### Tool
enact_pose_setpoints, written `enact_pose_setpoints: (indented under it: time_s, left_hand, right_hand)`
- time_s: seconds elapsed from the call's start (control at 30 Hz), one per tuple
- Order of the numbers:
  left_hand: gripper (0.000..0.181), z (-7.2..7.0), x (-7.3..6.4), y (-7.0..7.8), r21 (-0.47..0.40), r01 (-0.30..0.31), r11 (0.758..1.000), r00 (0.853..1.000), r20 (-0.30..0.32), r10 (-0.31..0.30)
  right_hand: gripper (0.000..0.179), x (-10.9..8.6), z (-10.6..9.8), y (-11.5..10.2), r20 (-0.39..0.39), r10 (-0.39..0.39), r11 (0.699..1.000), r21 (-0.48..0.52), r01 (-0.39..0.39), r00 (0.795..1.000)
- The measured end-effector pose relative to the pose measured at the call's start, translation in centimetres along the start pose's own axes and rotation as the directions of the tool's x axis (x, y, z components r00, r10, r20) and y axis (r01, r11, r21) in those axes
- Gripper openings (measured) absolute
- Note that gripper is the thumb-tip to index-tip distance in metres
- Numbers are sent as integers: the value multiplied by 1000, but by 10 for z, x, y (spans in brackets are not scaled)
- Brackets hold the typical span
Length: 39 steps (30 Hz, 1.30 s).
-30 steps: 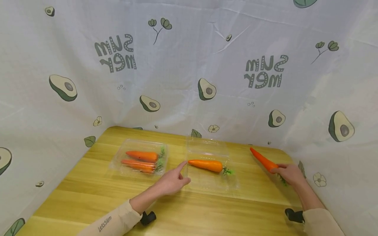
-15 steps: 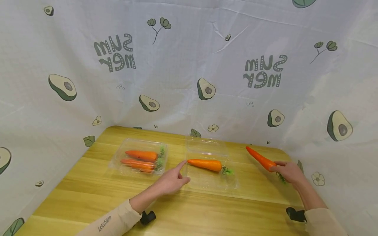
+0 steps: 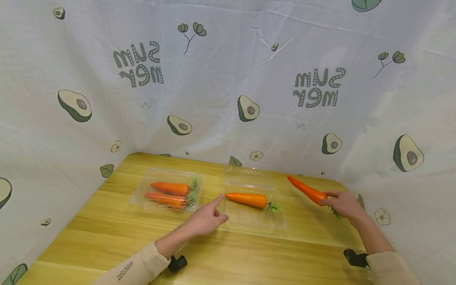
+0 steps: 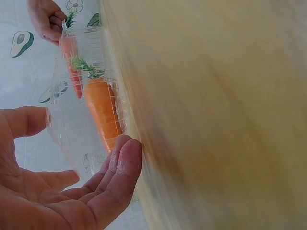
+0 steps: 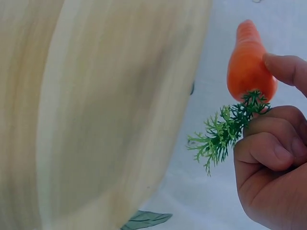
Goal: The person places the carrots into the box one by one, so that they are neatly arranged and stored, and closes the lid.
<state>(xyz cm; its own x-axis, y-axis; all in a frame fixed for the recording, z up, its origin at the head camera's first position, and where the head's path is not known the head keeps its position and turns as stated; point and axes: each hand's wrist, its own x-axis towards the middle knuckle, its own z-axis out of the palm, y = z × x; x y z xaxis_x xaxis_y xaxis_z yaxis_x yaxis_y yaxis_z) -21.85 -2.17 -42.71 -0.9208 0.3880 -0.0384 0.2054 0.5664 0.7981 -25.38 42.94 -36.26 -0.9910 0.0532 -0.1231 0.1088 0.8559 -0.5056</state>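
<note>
In the head view my right hand (image 3: 342, 205) holds an orange carrot (image 3: 306, 190) by its leafy end, tip pointing up and left, right of the clear plastic box (image 3: 249, 222). The right wrist view shows the thumb on the thick end of the carrot (image 5: 249, 72), above green leaves (image 5: 223, 129) and curled fingers. That box stands with its lid (image 3: 249, 176) folded back, and one carrot (image 3: 247, 199) lies in it. My left hand (image 3: 206, 219) is at the box's left side, index finger stretched out, thumb and fingertips right at the clear wall in the left wrist view.
Another clear box (image 3: 139, 198) at the left has its lid down over several orange carrots (image 3: 171, 188). The wooden table (image 3: 107, 237) is backed by a printed curtain (image 3: 213, 79). Black wrist mounts (image 3: 177, 263) sit under both forearms.
My right hand has moved the carrot left, toward the box with the folded-back lid. The left hand and both boxes have kept their places.
</note>
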Motion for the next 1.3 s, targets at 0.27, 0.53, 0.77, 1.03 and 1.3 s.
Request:
enact_pose_setpoints:
  time_s: [0.27,0.53,0.77,1.03,1.3]
  left_hand:
    - [75,0,-1,1,-13,-7,1000,1000,10,8]
    - [75,3,-1,0,5,-12,1000,1000,16,12]
    - [74,3,1,1,-8,-11,1000,1000,23,11]
    - [74,4,1,3,-32,-15,999,999,30,16]
    - [74,4,2,5,-24,-18,1000,1000,25,18]
  right_hand:
    - [67,-5,-1,-16,-9,-23,999,27,23,1000]
    - [64,-14,-1,-27,-2,-66,997,34,66,998]
    - [61,-19,-2,-40,3,-134,991,2,134,991]
    - [59,-22,2,-50,19,-179,984,-8,179,984]
    - [61,-27,3,-65,41,-189,982,7,189,981]
